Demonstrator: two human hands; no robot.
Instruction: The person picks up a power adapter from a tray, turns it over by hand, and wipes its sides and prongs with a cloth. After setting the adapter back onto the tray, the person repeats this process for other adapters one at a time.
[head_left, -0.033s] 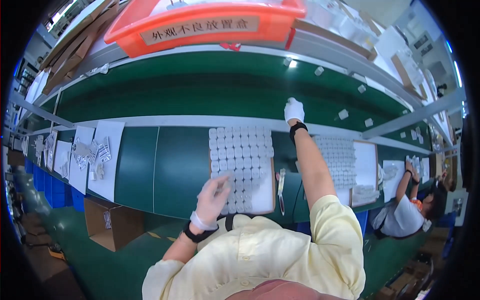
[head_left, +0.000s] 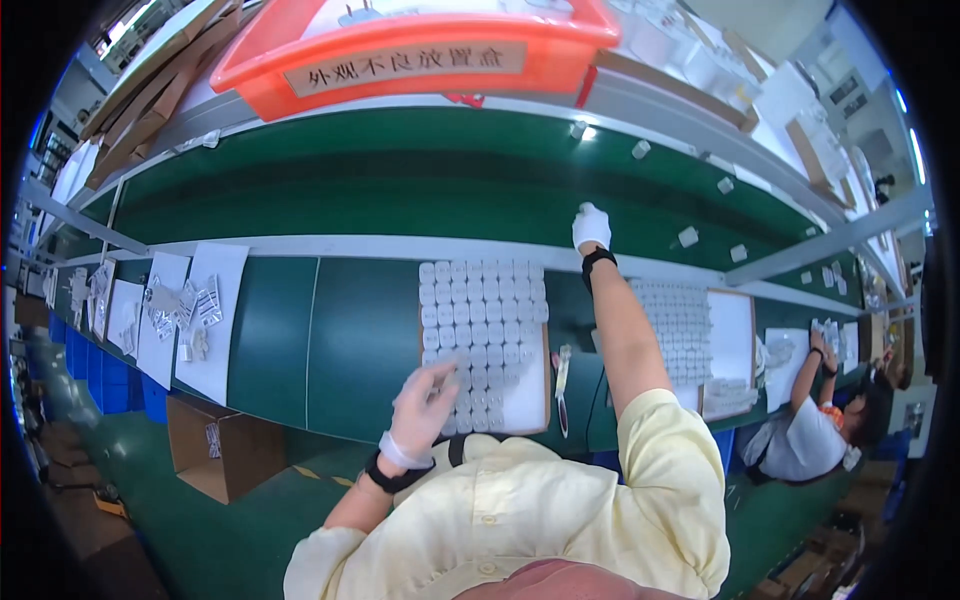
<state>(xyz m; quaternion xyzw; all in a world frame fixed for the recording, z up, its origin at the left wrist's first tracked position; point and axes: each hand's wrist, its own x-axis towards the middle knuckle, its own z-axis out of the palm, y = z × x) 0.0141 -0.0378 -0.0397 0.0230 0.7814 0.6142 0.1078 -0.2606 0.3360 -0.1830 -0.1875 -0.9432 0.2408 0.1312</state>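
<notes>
My left hand [head_left: 425, 400], in a thin pale glove, is beside the left edge of a board covered in rows of small whitish translucent pieces [head_left: 480, 310]. Its fingers are bent and apart, with the fingertips next to the lower rows. My right arm stretches forward, and my right hand [head_left: 591, 228], in a white glove, is over the dark green conveyor belt [head_left: 400, 190]. Its fingers are curled closed; what they hold, if anything, is hidden. Farther right on the belt lie several loose pieces [head_left: 688, 237] of the same whitish kind.
An orange bin [head_left: 420, 75] stands on the shelf above the belt. Right of my board lie a slim white-handled tool [head_left: 562, 390] and a second filled board [head_left: 730, 330]. Bagged parts [head_left: 175, 300] rest at left, above a cardboard box [head_left: 225, 450]. A co-worker [head_left: 815, 430] sits at far right.
The whole view has shifted very slightly. Both hands stay almost where they were, the right one curled over the belt and the left one beside the board.
</notes>
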